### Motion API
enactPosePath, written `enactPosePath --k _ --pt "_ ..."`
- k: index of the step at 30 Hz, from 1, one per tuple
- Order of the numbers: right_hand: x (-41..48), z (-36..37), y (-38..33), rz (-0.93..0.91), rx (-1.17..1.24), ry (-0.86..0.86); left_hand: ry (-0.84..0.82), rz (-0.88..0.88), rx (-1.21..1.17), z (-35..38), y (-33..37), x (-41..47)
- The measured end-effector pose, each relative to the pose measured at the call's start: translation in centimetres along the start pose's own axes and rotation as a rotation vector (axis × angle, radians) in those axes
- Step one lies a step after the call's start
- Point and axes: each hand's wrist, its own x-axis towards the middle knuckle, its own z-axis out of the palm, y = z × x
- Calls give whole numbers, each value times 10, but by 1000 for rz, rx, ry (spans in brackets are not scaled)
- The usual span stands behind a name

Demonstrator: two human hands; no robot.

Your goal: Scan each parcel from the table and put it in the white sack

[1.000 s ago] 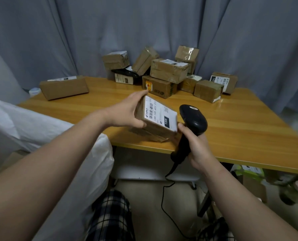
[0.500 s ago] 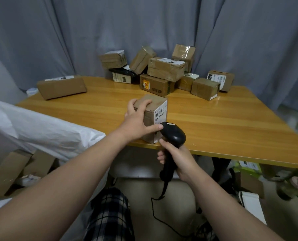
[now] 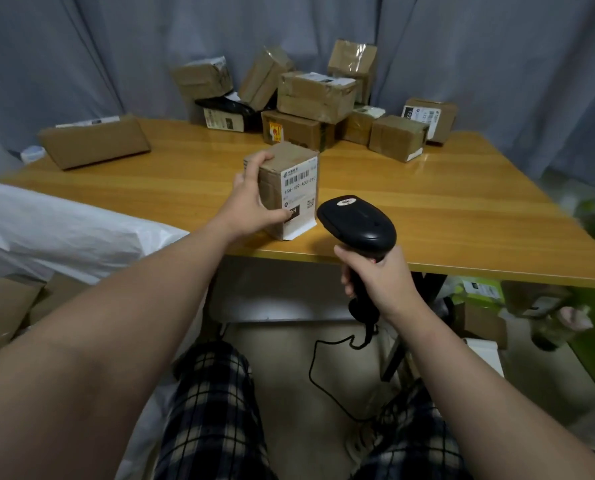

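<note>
**One parcel at the scanner, a pile left to do**

A grey curtain [image 3: 116, 46] is hung behind a wooden worktop [image 3: 445, 209]. At nine o'clock, beside the near left corner, a white woven sack [image 3: 64, 233] is seen. Its inside is hidden, so the number of parcels already dropped in cannot be told.

At twelve o'clock, along the far edge, a heap of brown cardboard parcels [image 3: 315, 95] is stacked, roughly ten in all. A flat brown cardboard parcel [image 3: 95, 142] is laid apart at ten o'clock. All of these are judged unscanned, so most of the task is left.

Near the front edge, a small brown cardboard parcel with a white barcode label [image 3: 289, 157] appears to be stood upright on the worktop. It is gripped by the left hand [image 3: 251, 206], with the fingers [image 3: 259, 162] curled over its top corner and the thumb laid on the label face.

At four o'clock from it, a black handheld barcode scanner [image 3: 356, 223] is held close to the label. The right hand [image 3: 379, 278] is wrapped tightly round its handle. Whether the code has been read cannot be told.
</note>
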Motion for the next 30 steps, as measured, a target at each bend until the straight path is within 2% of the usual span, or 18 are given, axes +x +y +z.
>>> enactPosePath --k 5,17,22,25,30 --pt "2 4 0 -9 57 17 -91 -20 -70 -19 -4 1" --pt "-1 11 5 -20 105 -7 -88 21 -141 -18 -10 5" --pt "1 27 -10 -77 100 -93 20 92 -298 -30 -6 -14" --pt "8 52 -24 -103 85 -165 157 137 -289 -58 -6 -35" --pt "16 124 -41 -117 46 -352 316 90 -161 -144 -40 -80"
